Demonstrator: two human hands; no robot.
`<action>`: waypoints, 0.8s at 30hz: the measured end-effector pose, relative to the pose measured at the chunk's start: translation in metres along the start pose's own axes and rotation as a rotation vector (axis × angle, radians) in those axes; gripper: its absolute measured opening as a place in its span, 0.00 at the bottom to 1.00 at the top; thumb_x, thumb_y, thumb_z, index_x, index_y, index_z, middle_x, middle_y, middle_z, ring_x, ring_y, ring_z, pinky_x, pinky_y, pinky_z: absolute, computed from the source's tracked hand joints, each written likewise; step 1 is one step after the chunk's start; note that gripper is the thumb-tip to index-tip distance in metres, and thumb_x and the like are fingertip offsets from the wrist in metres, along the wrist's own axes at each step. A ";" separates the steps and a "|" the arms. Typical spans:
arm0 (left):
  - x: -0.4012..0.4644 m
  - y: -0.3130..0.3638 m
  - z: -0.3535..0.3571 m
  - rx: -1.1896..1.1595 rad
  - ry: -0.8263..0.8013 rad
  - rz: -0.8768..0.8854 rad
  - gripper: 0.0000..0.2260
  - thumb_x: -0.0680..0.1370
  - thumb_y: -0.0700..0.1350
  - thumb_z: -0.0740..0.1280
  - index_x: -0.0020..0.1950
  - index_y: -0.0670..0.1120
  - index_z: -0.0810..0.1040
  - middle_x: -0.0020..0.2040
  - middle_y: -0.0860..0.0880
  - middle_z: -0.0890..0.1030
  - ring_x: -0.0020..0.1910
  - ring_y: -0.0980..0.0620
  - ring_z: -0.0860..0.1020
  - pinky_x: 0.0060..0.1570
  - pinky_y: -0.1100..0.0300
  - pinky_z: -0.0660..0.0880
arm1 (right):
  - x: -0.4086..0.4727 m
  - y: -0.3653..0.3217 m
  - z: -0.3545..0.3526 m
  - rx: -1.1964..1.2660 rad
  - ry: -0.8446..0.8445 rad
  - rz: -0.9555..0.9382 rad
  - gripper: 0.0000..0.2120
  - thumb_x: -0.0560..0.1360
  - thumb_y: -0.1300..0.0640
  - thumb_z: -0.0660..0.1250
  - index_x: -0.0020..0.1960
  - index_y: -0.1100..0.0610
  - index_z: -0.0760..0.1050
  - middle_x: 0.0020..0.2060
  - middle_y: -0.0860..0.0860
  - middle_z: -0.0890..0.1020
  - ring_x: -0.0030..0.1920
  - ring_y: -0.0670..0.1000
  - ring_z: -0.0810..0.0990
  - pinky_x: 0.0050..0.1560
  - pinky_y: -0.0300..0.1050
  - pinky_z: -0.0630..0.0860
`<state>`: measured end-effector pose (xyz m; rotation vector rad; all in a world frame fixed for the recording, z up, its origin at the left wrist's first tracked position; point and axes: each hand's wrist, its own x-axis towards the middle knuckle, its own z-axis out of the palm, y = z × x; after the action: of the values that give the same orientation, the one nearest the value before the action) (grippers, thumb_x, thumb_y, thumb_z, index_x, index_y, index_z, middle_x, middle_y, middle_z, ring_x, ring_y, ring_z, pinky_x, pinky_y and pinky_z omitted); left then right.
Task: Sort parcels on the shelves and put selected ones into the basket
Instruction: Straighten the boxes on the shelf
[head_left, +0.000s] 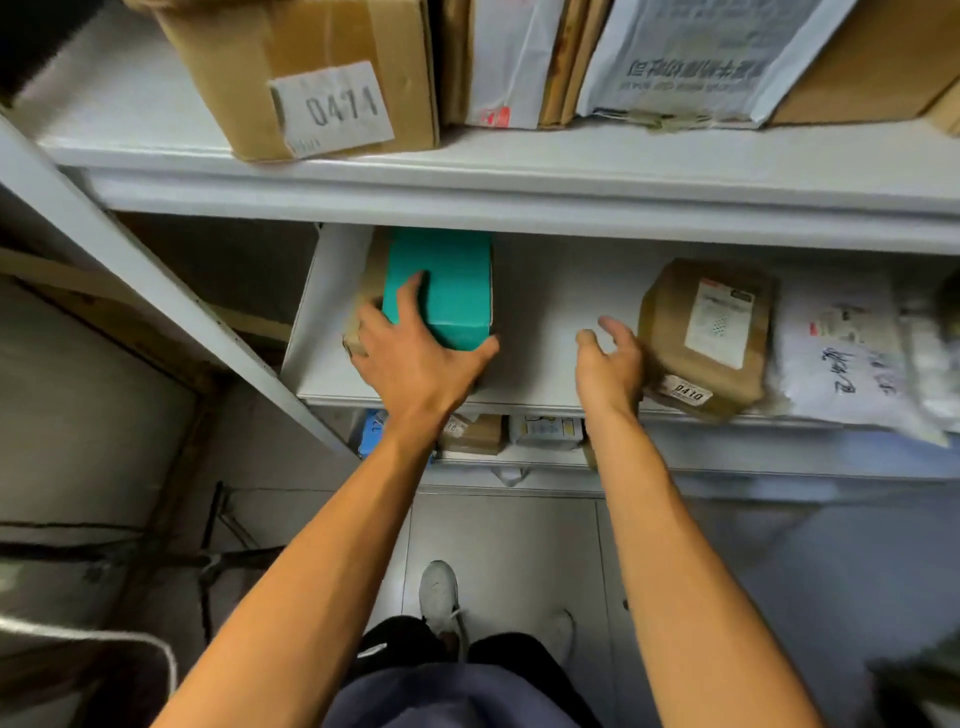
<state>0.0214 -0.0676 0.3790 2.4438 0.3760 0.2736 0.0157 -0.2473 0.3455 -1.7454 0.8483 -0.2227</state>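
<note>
Head view, looking down at white shelves (519, 208). On the middle shelf, a teal box (447, 283) standing at the left end, a brown parcel (363, 306) tucked behind it on its left. Left hand (415, 358) spread wide over the teal box's near end, thumb on its right side, fingers reaching across the top to the brown parcel. Right hand (610, 364) relaxed, fingers loosely bent, just beside a brown padded parcel (706, 338) tagged 0410, touching or nearly so. White bag (841, 358) further right. On the top shelf, a cardboard box (311, 78) tagged 0471. No basket seen.
</note>
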 end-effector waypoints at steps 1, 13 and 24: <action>-0.001 -0.001 0.000 -0.060 0.022 -0.001 0.43 0.58 0.70 0.71 0.71 0.61 0.66 0.63 0.46 0.68 0.62 0.43 0.71 0.62 0.44 0.72 | -0.008 -0.002 0.010 0.021 -0.041 -0.020 0.18 0.75 0.47 0.68 0.65 0.45 0.77 0.67 0.52 0.75 0.67 0.56 0.73 0.63 0.50 0.75; -0.063 -0.005 -0.008 -1.498 -1.348 -0.882 0.41 0.70 0.76 0.55 0.68 0.46 0.77 0.61 0.37 0.79 0.53 0.36 0.80 0.53 0.45 0.80 | -0.069 0.002 -0.038 0.846 -0.607 0.238 0.51 0.41 0.30 0.82 0.60 0.49 0.77 0.49 0.49 0.88 0.50 0.50 0.86 0.48 0.46 0.81; -0.116 0.007 0.042 -1.047 -1.071 -0.273 0.39 0.70 0.73 0.66 0.76 0.55 0.67 0.68 0.45 0.79 0.62 0.42 0.81 0.58 0.44 0.79 | -0.039 0.072 -0.141 0.862 -0.457 0.250 0.32 0.62 0.48 0.74 0.65 0.53 0.75 0.55 0.52 0.85 0.55 0.53 0.83 0.54 0.50 0.78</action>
<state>-0.0736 -0.1353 0.3397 1.2075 0.0290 -0.7584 -0.1199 -0.3374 0.3413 -0.8215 0.5038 -0.0047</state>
